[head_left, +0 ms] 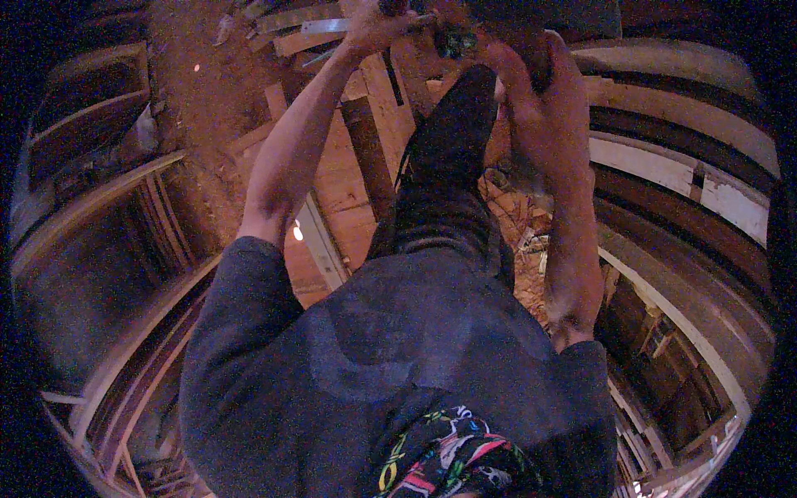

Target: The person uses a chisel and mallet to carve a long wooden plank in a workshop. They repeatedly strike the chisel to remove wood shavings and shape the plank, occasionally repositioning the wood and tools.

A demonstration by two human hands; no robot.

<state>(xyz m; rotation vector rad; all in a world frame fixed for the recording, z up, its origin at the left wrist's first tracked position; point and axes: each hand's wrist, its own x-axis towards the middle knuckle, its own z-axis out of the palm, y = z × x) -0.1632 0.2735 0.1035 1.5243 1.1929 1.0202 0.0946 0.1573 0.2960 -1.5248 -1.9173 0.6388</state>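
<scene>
Both my arms reach up to the top of the head view. My left hand (378, 26) is closed around a dark thing at the upper edge, whose kind I cannot make out. Just right of it sits a small dark object with a greenish part (457, 43), perhaps part of a tool. My right hand (519, 79) is bent inward beside this object, its fingers curled and partly lost in shadow and blur. What it grips is too dark to name. Between my arms, my dark-trousered leg (448, 141) stretches forward over wooden boards (344, 178).
Loose wood strips and a pale metal-looking strip (324, 26) lie beyond my left hand. Debris (531, 241) litters the floor by my right forearm. Long stacked boards (647, 153) run along the right. Wooden framing with a dark panel (83, 290) stands at left.
</scene>
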